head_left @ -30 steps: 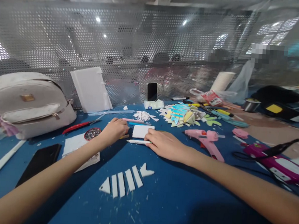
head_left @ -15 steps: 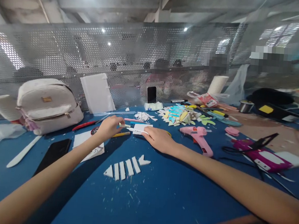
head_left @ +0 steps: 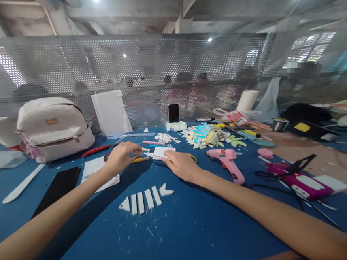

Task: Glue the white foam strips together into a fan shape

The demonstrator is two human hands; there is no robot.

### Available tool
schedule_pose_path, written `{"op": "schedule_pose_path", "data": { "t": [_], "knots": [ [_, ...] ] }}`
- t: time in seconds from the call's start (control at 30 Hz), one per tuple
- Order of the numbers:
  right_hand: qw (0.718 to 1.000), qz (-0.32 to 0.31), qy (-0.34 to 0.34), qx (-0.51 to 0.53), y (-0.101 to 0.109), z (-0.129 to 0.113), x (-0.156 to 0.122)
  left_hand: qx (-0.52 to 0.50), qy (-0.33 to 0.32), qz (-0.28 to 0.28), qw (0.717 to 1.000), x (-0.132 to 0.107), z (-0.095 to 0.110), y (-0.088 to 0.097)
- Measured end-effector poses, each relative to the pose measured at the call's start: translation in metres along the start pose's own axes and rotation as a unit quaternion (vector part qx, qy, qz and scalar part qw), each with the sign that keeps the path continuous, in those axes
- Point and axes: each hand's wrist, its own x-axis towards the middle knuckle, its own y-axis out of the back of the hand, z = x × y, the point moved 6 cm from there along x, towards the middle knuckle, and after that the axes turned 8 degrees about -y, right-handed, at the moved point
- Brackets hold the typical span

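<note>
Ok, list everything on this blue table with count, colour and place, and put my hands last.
backpack: 1, off-white, far left, against the mesh screen
sheet: 1, white, leaning on the mesh screen
flat phone: 1, black, lying left of the left forearm
standing phone: 1, black, upright at back centre
scrap pile: 1, blue, yellow and green, right of the standing phone
foam pieces: 6, white, in a row mid-table
card: 1, white, beyond the foam pieces
pen: 1, white, in front of the card
glue gun: 1, pink, right of the card
table: 1, blue, under everything
left hand: 1, curled, by the pen's left end
right hand: 1, fingertips on the pen
</note>
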Motion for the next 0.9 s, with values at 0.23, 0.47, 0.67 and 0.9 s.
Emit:
{"op": "schedule_pose_path", "data": {
  "t": [0.23, 0.47, 0.67, 0.9],
  "knots": [
    [0.999, -0.010, 0.045, 0.014, -0.007, -0.005, 0.001, -0.059, -0.029, 0.073, 0.995, -0.017, 0.011, 0.010],
    [0.995, -0.033, 0.093, 0.015, -0.008, -0.019, -0.005, -0.089, -0.024, 0.130, 0.987, -0.035, 0.027, 0.025],
    [0.990, -0.056, 0.131, 0.020, -0.008, -0.029, -0.009, -0.110, -0.055, 0.110, 0.986, -0.052, 0.036, 0.027],
    [0.986, -0.081, 0.139, 0.039, -0.007, -0.039, -0.012, -0.144, -0.060, 0.100, 0.983, -0.063, 0.048, 0.032]
  ]
}}
